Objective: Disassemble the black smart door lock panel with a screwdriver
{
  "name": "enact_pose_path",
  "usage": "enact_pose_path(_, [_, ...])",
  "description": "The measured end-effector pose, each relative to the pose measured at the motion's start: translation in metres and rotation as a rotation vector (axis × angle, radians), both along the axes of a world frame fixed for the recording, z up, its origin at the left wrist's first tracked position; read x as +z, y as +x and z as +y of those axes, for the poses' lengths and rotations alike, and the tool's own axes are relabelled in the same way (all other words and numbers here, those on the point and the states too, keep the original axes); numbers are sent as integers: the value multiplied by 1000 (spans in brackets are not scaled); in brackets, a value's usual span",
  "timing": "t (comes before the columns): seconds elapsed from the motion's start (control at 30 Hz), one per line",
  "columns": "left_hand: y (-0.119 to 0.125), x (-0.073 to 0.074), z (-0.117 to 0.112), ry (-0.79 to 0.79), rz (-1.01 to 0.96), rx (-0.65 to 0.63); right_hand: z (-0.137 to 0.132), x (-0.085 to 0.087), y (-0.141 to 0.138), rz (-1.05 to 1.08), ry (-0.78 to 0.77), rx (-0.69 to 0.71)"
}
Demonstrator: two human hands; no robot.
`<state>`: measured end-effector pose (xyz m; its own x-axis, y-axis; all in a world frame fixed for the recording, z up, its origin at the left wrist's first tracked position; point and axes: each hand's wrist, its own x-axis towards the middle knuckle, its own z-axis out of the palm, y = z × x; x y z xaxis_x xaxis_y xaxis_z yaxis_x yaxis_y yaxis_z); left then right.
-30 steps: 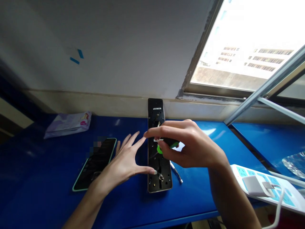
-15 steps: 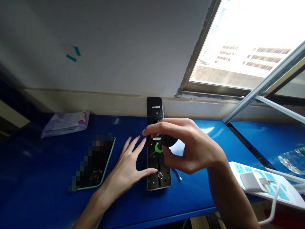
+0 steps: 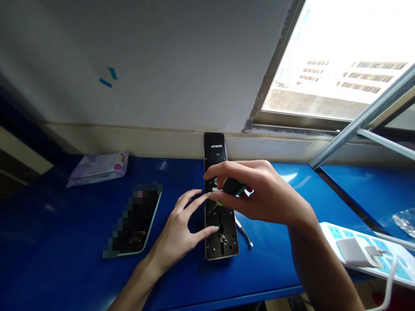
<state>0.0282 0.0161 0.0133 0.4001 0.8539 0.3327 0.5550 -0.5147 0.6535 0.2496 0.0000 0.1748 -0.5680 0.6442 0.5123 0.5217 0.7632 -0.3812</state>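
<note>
A long black panel [image 3: 221, 250], like the back of a door lock, lies on the blue table with its far end at the wall. It carries small screws, holes and a threaded metal post. My right hand [image 3: 264, 190] grips a screwdriver [image 3: 234, 186] with a black and green handle, tilted over the panel's middle. Its shaft points down and left; whether the tip touches is unclear. My left hand [image 3: 180, 226] is spread at the panel's left side, thumb over its lower part and index fingertip by the screwdriver. A white-sleeved cable [image 3: 244, 232] emerges on the right.
A phone [image 3: 142, 224] in a pale green case lies left, partly pixelated. Behind it is a purple packet [image 3: 99, 168]. On the right are a white power strip [image 3: 329, 235] with a plugged-in charger [image 3: 355, 252], a metal bar [image 3: 366, 106] and clear crumpled plastic [image 3: 407, 222].
The whole view has shifted, so things sit slightly further right. The screwdriver handle has turned in my right hand's fingers. My left index finger has reached across the panel towards the screwdriver.
</note>
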Motion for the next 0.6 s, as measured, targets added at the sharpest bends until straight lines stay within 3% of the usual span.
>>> enact_pose_path(0.37, [8,3,-4,263,-116,-4,-3,7,9,53,54,5])
enact_pose_path(0.6, [13,23,5,398,-107,-197,-10,18,25,104,106,-32])
